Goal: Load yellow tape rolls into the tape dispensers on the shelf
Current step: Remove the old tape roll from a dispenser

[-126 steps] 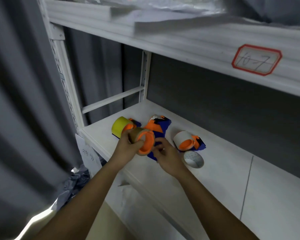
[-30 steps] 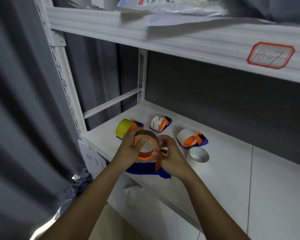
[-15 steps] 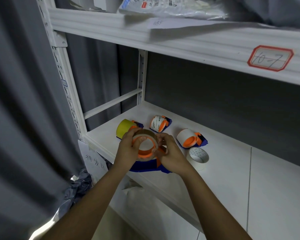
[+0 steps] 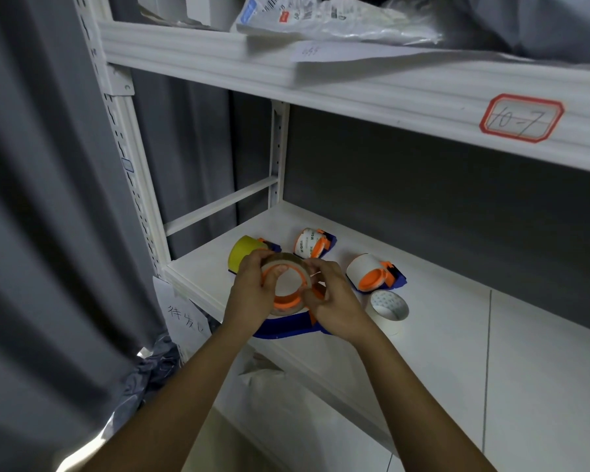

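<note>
I hold a blue tape dispenser with an orange hub just above the shelf's front edge. A tan tape roll sits around the hub. My left hand grips the roll from the left, thumb inside the hub. My right hand pinches the roll's right side and holds the dispenser. Behind them on the shelf a dispenser carries a yellow roll. Two more dispensers hold white cores: a printed one and a plain one. A loose white roll lies at the right.
The white shelf board extends to the right. An upper shelf with bags and a label "10-7" hangs overhead. A grey curtain fills the left. A handwritten paper tag hangs at the shelf's front corner.
Since four seconds ago the dispenser has come forward off the shelf pile to the front edge. Over the last second both hands stay on the roll, with small finger shifts.
</note>
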A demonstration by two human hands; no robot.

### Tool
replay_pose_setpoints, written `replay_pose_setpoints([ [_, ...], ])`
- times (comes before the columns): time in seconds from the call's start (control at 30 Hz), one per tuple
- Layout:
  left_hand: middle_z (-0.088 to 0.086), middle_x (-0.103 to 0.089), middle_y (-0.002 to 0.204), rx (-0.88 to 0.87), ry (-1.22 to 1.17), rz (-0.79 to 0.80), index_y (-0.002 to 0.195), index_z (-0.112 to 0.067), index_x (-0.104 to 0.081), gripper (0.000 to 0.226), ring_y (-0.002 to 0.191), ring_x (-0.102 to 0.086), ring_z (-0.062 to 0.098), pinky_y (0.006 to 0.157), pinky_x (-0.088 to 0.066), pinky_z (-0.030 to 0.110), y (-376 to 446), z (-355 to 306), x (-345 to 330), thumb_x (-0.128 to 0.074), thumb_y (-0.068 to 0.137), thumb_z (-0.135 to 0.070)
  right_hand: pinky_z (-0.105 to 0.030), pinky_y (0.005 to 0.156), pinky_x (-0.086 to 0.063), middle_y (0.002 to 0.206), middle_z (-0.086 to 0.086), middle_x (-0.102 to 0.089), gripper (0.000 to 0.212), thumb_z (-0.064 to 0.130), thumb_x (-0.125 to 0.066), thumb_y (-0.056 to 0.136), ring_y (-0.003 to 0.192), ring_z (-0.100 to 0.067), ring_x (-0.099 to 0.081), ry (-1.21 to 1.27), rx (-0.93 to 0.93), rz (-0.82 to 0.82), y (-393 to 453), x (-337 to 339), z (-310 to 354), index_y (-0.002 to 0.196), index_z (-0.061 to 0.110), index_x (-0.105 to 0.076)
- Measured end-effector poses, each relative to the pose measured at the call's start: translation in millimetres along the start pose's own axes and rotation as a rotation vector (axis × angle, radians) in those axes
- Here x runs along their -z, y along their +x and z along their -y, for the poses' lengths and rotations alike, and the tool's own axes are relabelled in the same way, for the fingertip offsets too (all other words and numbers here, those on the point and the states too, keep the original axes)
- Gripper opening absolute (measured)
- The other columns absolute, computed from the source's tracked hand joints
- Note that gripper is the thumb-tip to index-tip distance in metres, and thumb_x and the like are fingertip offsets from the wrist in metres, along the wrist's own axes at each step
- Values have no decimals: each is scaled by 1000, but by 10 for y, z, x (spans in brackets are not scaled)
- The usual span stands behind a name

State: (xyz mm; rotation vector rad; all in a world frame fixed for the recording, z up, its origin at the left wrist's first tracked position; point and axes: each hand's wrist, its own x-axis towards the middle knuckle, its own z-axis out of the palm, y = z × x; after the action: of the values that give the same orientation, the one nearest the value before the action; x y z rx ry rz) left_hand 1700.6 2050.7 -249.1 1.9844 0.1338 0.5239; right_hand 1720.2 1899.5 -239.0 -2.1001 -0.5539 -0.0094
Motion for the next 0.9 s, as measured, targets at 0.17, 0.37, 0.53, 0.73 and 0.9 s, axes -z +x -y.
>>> replay_pose_setpoints([
  [0.17, 7, -55, 123, -19, 7, -13, 125, -13, -48, 33, 107, -53, 16, 89, -42, 24, -34, -8, -4, -48, 95, -27, -13, 78, -36, 123, 3, -48, 45, 24, -56, 90, 96, -6, -49, -221, 29, -11, 34, 0, 80, 134, 20, -45],
  [0.37, 4, -47, 129, -58, 16, 126, 131, -16, -40, 37, 111, -49, 14, 85, -39, 17, -30, -145, 15, -47, 96, -23, -19, 90, -43, 123, -4, -63, 35, 12, -45, 97, 109, -17, -59, -165, -15, -215, 49, -74, 158, 131, 15, -52],
  [0.53, -1, -47, 123, -48, -51, 129, 130, -17, -40, 35, 113, -49, 13, 80, -37, 9, -8, -248, 98, -48, 96, -20, -9, 85, -46, 100, 12, -62, 36, 11, -52, 94, 89, 3, -59, 182, -66, -181, 10, 19, 196, 130, 18, -52],
  [0.73, 7, -49, 121, 11, 12, -18, 124, -11, -42, 29, 108, -53, 20, 90, -46, 30, -59, -364, 4, -45, 96, -16, -31, 100, -47, 117, -6, -66, 31, 6, -49, 95, 107, -16, -61, 101, -64, -326, 31, -120, 273, 123, 11, -60],
  [0.9, 12, -52, 118, 45, -15, -54, 118, -10, -41, 21, 107, -55, 24, 92, -49, 40, -87, -401, -73, -42, 97, -16, -14, 94, -45, 119, -4, -66, 31, 5, -49, 94, 107, -14, -60, 33, -68, -409, 81, -177, 264, 121, 15, -62],
])
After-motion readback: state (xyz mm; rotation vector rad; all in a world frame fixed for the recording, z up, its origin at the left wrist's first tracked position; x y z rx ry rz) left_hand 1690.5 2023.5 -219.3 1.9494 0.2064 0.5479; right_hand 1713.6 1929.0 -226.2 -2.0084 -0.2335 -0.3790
